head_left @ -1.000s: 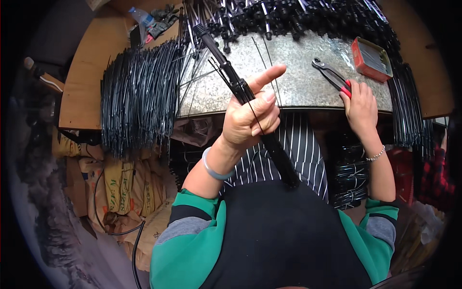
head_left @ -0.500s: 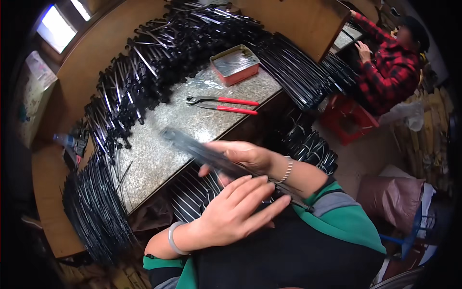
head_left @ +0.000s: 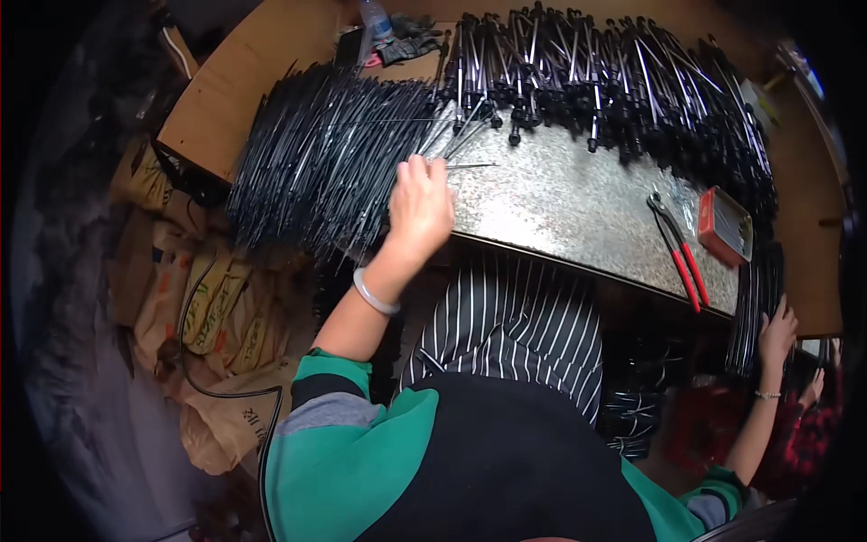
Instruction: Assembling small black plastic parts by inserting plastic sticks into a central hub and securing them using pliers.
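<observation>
My left hand [head_left: 422, 203] is at the right edge of a wide pile of thin black rods [head_left: 316, 172]. Its fingers are bent and closed, and whatever is between them is hidden. One thin dark rod [head_left: 474, 165] pokes out past the fingertips over the speckled tabletop [head_left: 542, 199]. Far to the right, my right hand [head_left: 777, 339] rests against a stack of black rods [head_left: 751, 312], its fingers loosely spread. Red-handled pincers [head_left: 682, 257] lie on the tabletop between the hands, beside a red tin [head_left: 722, 226] of thin pieces.
Black rods with thick ends [head_left: 587, 72] are heaped along the back. A bottle [head_left: 377, 23] and dark gloves [head_left: 411, 47] lie behind the left pile. Brown sacks [head_left: 212, 307] and a black cable [head_left: 185, 361] are at the left. Part of a co-worker's hand [head_left: 813, 387] shows at the right edge.
My view has turned left. My hands have parted from the dark bundle they held together. The left has gone to the thin rods, the right out to the stack at the right.
</observation>
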`<state>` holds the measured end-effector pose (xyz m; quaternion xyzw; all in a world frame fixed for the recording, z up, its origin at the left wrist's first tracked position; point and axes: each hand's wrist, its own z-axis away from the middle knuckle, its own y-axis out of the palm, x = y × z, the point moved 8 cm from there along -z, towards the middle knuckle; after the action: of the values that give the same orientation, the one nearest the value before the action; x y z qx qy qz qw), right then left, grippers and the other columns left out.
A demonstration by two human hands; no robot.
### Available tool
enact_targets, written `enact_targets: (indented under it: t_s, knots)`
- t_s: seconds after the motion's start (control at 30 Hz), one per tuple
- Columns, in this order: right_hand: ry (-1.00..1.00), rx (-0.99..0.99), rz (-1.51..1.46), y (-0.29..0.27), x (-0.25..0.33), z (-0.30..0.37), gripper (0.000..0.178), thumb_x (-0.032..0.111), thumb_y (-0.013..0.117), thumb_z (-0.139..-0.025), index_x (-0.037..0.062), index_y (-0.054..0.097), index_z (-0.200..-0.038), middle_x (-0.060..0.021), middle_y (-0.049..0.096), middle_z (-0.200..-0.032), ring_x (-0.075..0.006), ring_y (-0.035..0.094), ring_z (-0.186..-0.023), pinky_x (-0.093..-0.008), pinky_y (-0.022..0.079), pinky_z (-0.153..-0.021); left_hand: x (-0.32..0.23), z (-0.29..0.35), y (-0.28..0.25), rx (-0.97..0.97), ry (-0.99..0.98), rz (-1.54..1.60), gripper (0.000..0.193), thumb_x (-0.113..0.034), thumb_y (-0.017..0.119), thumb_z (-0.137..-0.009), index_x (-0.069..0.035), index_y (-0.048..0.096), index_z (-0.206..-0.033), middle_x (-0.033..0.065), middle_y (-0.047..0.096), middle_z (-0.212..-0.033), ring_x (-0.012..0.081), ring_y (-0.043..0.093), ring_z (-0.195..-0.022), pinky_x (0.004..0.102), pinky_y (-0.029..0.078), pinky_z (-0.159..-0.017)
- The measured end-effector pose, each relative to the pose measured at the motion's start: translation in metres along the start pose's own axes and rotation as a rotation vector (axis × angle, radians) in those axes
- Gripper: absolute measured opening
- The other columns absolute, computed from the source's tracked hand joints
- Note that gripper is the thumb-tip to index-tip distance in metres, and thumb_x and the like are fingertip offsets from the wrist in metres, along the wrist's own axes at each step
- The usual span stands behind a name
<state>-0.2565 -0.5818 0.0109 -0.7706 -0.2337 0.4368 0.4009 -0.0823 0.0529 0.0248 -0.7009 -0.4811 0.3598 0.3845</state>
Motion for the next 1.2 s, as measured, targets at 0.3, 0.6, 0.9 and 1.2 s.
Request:
enact_targets:
  t_s: [0.3,0.6,0.9,1.2]
  knots:
    - [-0.536,-0.118,-1.172,-0.197,0.247,0.059,0.029,0.006,0.063,-0.075,0.0008,0.056,-0.103,-0.0141,0.056,-0.099,-0.0292,0.051,-0.096,-0.0344,0.04,-0.086,0.025,-0.026,0.049,0.157,-0.027,-0.094,0.019,-0.016,0.053,-0.08,0.0,0.054,-0.088,0.017,0.059,-0.089,0.0308,0.059,-0.082,0.0407,0.051,-0.069]
    - [-0.7,0.264,-1.684,-0.231,0.375,0.081,0.043,0.005,0.061,-0.08,0.001,0.046,-0.12,-0.0104,0.058,-0.102,-0.0167,0.057,-0.089,-0.0275,0.046,-0.077,-0.046,-0.012,-0.027,-0.142,0.187,0.349,0.012,-0.012,0.054,-0.082,-0.001,0.051,-0.086,0.0142,0.054,-0.079,0.0304,0.058,-0.067,0.0385,0.047,-0.055]
    - [-0.742,0.416,-2.405,-0.276,0.441,0.043,0.056,0.01,0.058,-0.085,0.0022,0.031,-0.133,-0.0066,0.051,-0.114,-0.0129,0.051,-0.099,-0.0278,0.043,-0.086,-0.074,-0.018,-0.05,-0.38,0.366,0.898,0.009,-0.006,0.056,-0.082,0.0,0.055,-0.088,0.0134,0.054,-0.074,0.0277,0.055,-0.058,0.0338,0.044,-0.053]
    - [-0.464,-0.065,-1.823,-0.263,0.431,0.019,0.022,0.02,0.058,-0.086,0.0014,0.059,-0.098,-0.0123,0.062,-0.088,-0.02,0.06,-0.073,-0.0295,0.047,-0.067,-0.026,-0.072,-0.029,-0.38,0.057,1.29,0.012,-0.014,0.047,-0.093,-0.003,0.048,-0.089,0.0004,0.05,-0.069,0.0056,0.048,-0.056,0.0192,0.042,-0.052]
